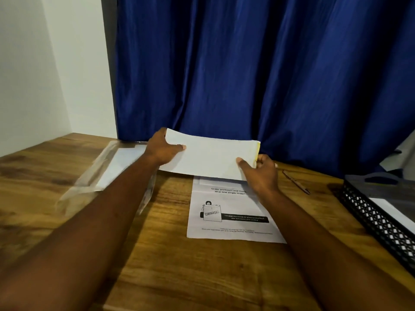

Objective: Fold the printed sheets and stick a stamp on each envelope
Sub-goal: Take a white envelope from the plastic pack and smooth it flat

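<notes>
A deep blue curtain (pixel 258 75) hangs behind the wooden table (pixel 168 254), filling the far side. On the table lies a printed sheet (pixel 231 212), flat, its long axis running away from the person, text reading upright toward them. Left of it sits a clear plastic sleeve (pixel 101 173) with white paper inside. At the right edge stands a black mesh tray (pixel 372 221), and a pen (pixel 296 182) lies between it and the sheet.

Above the sheet's far end, a white envelope stack (pixel 211 157) is held up off the table, long axis running left to right, a yellow strip at its right end. The left hand (pixel 162 149) grips its left end, thumb on top, fingers curled beneath. The right hand (pixel 261 170) pinches the right end, thumb on the face.
</notes>
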### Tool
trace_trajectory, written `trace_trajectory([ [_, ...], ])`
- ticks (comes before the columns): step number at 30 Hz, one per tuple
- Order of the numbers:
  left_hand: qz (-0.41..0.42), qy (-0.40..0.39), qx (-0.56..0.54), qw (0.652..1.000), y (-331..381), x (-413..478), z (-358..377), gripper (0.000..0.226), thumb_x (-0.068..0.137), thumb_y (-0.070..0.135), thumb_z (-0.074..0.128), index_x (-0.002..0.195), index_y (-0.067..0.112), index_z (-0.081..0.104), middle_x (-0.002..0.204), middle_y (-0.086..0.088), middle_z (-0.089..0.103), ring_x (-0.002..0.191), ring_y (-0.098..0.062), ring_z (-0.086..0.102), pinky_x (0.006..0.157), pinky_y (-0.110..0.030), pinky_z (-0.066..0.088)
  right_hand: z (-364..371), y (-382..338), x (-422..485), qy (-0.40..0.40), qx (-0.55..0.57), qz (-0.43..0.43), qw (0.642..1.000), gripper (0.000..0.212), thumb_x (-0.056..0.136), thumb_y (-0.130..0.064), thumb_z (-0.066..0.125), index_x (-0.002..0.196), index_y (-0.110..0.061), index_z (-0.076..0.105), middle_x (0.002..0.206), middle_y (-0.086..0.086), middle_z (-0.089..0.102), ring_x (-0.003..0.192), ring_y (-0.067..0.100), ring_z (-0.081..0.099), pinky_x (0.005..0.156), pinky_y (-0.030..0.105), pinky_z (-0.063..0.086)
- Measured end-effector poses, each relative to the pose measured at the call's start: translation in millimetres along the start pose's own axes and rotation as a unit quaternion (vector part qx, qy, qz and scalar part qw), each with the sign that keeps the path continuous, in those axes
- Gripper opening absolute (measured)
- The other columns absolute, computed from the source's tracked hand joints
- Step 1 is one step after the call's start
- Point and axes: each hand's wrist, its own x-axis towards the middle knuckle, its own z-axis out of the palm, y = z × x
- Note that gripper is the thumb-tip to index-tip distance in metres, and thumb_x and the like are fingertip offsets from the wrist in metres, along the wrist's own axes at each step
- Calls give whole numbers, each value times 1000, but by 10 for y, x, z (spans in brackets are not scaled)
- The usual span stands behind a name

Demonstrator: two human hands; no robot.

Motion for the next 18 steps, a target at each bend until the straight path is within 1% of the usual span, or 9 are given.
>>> trace_trajectory([
  [3,13,50,15,999,-48,-15,74,61,88,23,81,138,14,47,121,-1,59,110,-20,57,90,-31,45,13,106,53,0,-9,-6,1000,16,96,-16,75,108,-11,65,91,-4,72,76,-1,65,57,7,48],
  [6,26,87,132,987,-166,-28,188,70,89,36,77,144,17,37,131,-9,59,122,-33,58,105,-47,45,38,123,103,8,-3,-14,1000,7,102,-13,64,105,-11,70,93,-1,73,76,4,66,56,4,45],
  [8,74,139,280,947,-246,-52,265,78,89,52,71,149,17,35,143,-11,50,130,-36,49,107,-58,37,68,146,121,-4,14,-9,1000,12,104,-14,60,101,-14,71,91,-1,74,80,12,69,63,13,50],
  [10,187,159,341,907,-231,-100,339,87,85,73,59,150,19,37,151,-10,40,136,-33,41,108,-60,32,94,160,121,-33,42,15,998,14,103,-18,60,94,-20,71,92,1,77,87,20,73,77,28,59],
  [12,284,81,342,892,-161,-174,423,103,78,92,47,155,26,33,162,-4,28,145,-27,30,116,-56,22,115,207,144,-76,69,41,994,13,100,-25,61,94,-25,73,99,4,80,97,28,77,88,46,63],
  [13,313,18,333,889,-118,-223,480,112,71,98,46,159,29,27,167,0,20,150,-24,22,120,-53,13,112,206,139,-96,84,55,990,14,101,-25,60,97,-27,73,102,6,80,99,30,76,86,49,64],
  [14,331,-43,329,883,-76,-268,547,122,65,101,48,161,33,19,170,2,11,154,-22,14,123,-51,5,94,179,117,-114,91,69,987,15,104,-24,58,102,-26,73,105,7,80,98,30,76,76,44,64],
  [16,344,-120,338,868,-30,-322,671,135,56,104,53,163,37,3,172,6,3,157,-18,4,125,-52,-4,62,134,93,-150,92,87,981,17,108,-20,54,112,-20,71,109,9,78,91,26,72,57,31,54],
  [18,332,-146,345,866,-48,-315,732,137,57,101,57,162,39,-6,171,6,8,157,-18,5,125,-53,-5,33,133,93,-185,104,98,972,20,107,-18,53,116,-17,72,113,13,77,95,28,71,59,33,53],
])
